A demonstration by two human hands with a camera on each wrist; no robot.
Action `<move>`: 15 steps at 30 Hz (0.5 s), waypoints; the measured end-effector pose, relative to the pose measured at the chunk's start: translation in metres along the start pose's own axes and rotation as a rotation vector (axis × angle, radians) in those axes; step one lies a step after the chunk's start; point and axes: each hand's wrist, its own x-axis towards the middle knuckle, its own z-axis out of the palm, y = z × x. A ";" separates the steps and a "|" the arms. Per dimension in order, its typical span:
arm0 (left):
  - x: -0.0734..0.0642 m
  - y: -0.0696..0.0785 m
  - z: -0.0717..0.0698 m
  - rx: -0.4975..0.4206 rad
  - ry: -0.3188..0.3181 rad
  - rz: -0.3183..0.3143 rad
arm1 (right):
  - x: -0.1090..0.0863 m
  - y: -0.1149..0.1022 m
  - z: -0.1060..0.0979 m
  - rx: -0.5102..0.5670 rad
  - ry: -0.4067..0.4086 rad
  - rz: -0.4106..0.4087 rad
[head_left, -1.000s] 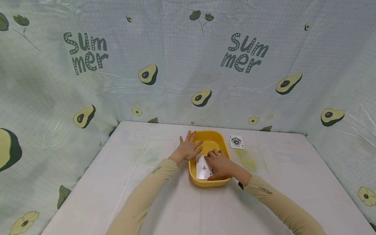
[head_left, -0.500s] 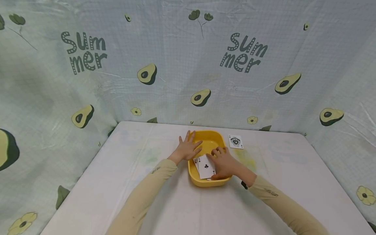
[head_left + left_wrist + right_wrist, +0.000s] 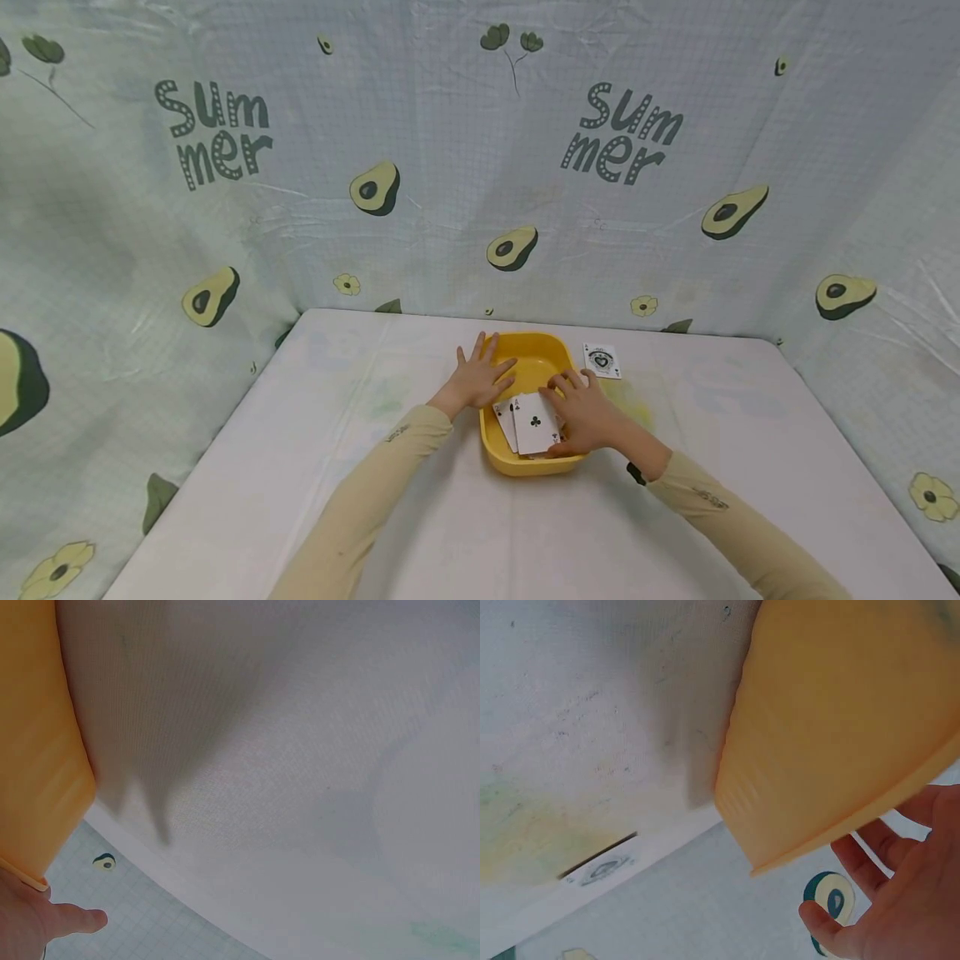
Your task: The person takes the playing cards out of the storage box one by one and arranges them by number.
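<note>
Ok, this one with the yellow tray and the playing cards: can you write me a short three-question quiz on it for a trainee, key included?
1. Over the yellow tray, the right hand holds the ace card. Which suit does it show?
A) hearts
B) clubs
C) diamonds

2. True or false: every card in view lies within the tray.

3. Fill in the missing word: the left hand, at the tray's left rim, has its fingers ____ (spread / fisted).

Key:
1. B.
2. False: the loose card lies on the table, to the right of the tray.
3. spread.
</note>
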 end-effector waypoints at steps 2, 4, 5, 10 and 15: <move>0.000 0.000 0.000 -0.001 0.001 0.003 | -0.002 0.002 -0.001 -0.003 0.007 0.008; 0.000 0.000 0.000 -0.002 0.001 0.006 | -0.003 0.003 -0.003 -0.004 0.007 0.019; 0.000 -0.001 -0.001 0.000 0.001 0.008 | -0.004 0.004 -0.004 -0.005 0.006 0.024; 0.000 -0.001 -0.001 -0.004 0.001 0.018 | -0.009 0.009 -0.010 0.000 -0.001 0.052; 0.000 -0.001 0.001 -0.007 0.004 0.022 | -0.017 0.015 -0.014 0.009 0.024 0.063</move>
